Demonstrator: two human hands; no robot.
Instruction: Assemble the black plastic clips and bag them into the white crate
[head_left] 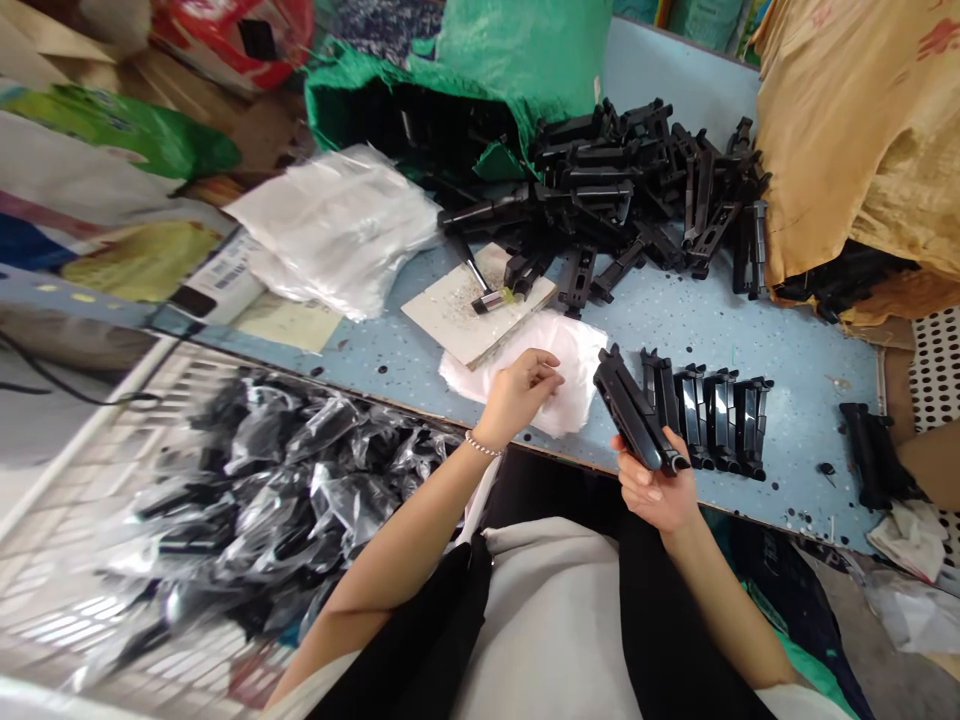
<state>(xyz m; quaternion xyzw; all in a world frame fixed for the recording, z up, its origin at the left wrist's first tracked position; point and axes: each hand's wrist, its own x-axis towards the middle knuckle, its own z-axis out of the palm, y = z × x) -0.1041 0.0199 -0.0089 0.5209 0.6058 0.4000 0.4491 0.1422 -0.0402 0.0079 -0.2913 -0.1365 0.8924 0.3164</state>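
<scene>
My right hand [660, 490] is wrapped round the lower end of a long black plastic part [634, 410] with a glossy face, held tilted above the table's front edge. Bent fingers, closed loosely with nothing visible in them, shape my left hand [525, 390]. It hovers over a pale pink cloth or sheet [574, 350]; whether it touches is unclear. Beside the held part, a row of similar black parts [721, 420] lies on the blue speckled table [810, 390]. A light board [442, 310] with crumbs overlaps the cloth and carries a small tool with a metal shaft [476, 270].
A heap of black parts [622, 180] spreads at the back, near a green sack [525, 50] and a tan sack [832, 130]. Clear plastic bags [337, 220] are stacked at left. Below stands a white wire rack [75, 470] with bagged parts [292, 490]. More black parts [874, 455] lie far right.
</scene>
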